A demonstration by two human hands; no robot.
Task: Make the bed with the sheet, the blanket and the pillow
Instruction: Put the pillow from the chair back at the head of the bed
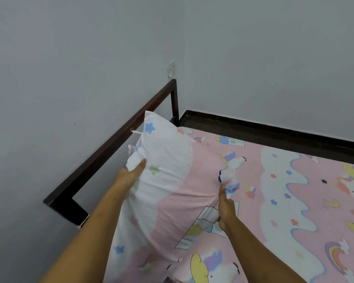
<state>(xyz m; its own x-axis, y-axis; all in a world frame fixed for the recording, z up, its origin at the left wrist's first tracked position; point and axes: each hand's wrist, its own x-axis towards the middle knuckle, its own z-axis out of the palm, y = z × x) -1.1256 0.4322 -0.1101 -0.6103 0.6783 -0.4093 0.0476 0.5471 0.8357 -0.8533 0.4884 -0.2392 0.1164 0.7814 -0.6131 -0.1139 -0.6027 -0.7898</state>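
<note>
A plump, soft pillow (168, 180) in a cotton case printed with pale pink and white bands, small stars and cartoon unicorns is held on end over the head of the bed, just beside the dark, square-edged headboard rail (119, 137). The left hand (131, 174) pinches the pillow's white left edge, thumb on the front and fingers hidden behind. The right hand (226, 209) grips the opposite edge, its fingers curled into bunched fabric. The case is filled out and rounded by the pillow inside, with a little white tie (135, 131) hanging at its left edge. Beneath lies the sheet (294, 190), smooth and flat on the mattress, in the same unicorn, rainbow and cloud print. Whether the pillow's lower end touches it cannot be told. Plain matte grey walls (70, 58) meet in the corner above a dark skirting (274, 127).
</note>
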